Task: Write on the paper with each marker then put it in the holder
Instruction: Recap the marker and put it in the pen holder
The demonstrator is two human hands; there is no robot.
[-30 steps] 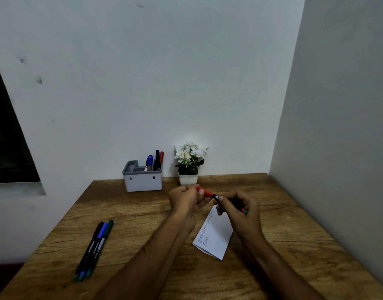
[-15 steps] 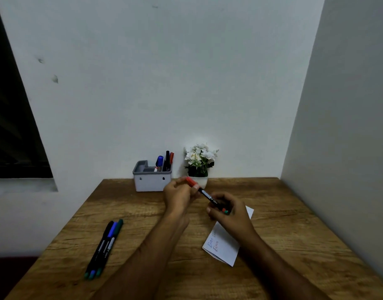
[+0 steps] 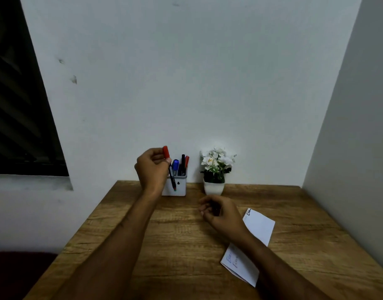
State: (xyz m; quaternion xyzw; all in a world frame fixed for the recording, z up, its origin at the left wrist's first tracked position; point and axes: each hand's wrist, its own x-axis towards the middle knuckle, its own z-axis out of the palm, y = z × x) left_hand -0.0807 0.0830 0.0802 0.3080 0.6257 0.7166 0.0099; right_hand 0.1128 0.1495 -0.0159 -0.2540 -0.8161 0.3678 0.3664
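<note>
Left hand [image 3: 152, 167] pinches the red-capped marker [image 3: 169, 169] (cap up) before the holder [image 3: 178, 185]; right hand [image 3: 218, 211] hangs loosely curled beside the paper [image 3: 258, 226].

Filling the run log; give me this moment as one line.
left hand: holds red-capped marker at holder | right hand: fingers loosely curled, apparently empty, beside paper | step: marker not yet in

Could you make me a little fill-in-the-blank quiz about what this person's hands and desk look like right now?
1. The left hand holds a marker with a ____ cap.
2. The marker hangs in front of the white ____, near the wall.
3. The flower pot stands to the ____ of the holder.
4. The right hand hovers beside the folded ____.

Answers: red; holder; right; paper
</note>
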